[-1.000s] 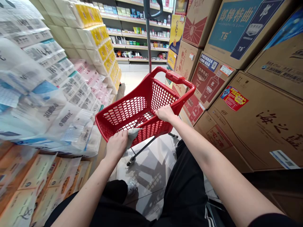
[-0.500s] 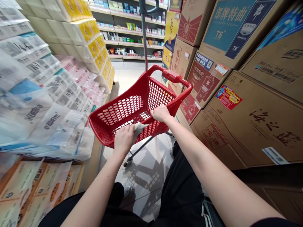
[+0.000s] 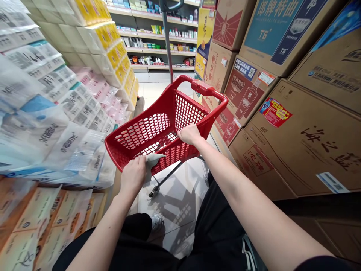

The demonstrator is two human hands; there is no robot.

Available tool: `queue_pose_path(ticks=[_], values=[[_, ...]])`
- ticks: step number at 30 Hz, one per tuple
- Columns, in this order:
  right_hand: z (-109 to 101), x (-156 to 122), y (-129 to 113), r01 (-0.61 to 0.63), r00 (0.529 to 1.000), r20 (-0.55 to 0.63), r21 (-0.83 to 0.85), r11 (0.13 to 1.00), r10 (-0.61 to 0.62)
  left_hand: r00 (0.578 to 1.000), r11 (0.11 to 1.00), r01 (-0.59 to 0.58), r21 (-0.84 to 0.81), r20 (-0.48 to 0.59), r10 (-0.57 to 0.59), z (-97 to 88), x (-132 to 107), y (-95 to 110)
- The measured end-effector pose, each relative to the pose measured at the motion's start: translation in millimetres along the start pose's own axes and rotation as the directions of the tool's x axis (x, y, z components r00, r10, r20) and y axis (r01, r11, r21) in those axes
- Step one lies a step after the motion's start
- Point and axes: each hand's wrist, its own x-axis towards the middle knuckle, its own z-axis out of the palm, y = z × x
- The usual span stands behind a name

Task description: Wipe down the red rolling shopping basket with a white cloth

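And here are the two hands, well apart, both working along the near side of one thing: a red plastic shopping cart with a basket of pierced mesh walls [image 3: 180,151]. The basket lies just beyond the hands, its hollow opening out in front of them, with the near rim running from one hand to the other.

The left hand [image 3: 133,174] is at the lower, outer end of that rim, fingers curled around a thin, pale grey cloth [image 3: 152,159]. The cloth pokes out on the hand's right side, draped against the rim, one tip pointing toward the other hand.

Over to the right hand [image 3: 190,134], higher up and farther forward, clamped on the rim with no cloth showing. Beyond it rises the cart's thick red handle [image 3: 203,87]. Below and between the hands, a dark caster wheel [image 3: 154,192] sits on pale floor tiles [image 3: 172,210].

To the left hand's left, white plastic-wrapped packs [image 3: 70,139] are piled up close by. To the right hand's right, brown cardboard cartons [image 3: 304,150] form a wall. Far ahead of both hands, grey shelves [image 3: 166,52] carry rows of small goods.
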Motion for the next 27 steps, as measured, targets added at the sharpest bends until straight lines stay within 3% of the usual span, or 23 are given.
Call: queue_pose_path(ticks=[5,12,15,19,22,27], values=[[1,-2,-1,-0.006,1.000,-0.013,-0.008,1.000,0.006,0.994,0.986,-0.111,0.126,-0.006,0.112,-6.1,16,13],[1,-2,0,-0.025,1.000,-0.007,-0.027,0.999,0.024,0.983,0.983,-0.167,0.073,-0.067,0.172,-4.9,38,36],[2,-2,3,-0.023,1.000,0.014,-0.019,1.000,0.024,0.983,0.988,-0.148,0.046,-0.104,0.152,-1.4,25,28],[4,-3,5,-0.027,1.000,0.006,-0.016,0.999,0.027,0.989,0.998,-0.032,0.062,-0.140,0.041,7.7,-7,2],[5,-3,3,-0.024,1.000,-0.011,-0.011,1.000,0.024,0.984,0.999,-0.016,0.028,-0.176,0.021,15.4,-26,-18],[5,-4,-2,-0.022,1.000,-0.021,-0.007,1.000,0.022,0.992,0.999,-0.033,0.011,-0.123,0.034,15.5,-27,-24]])
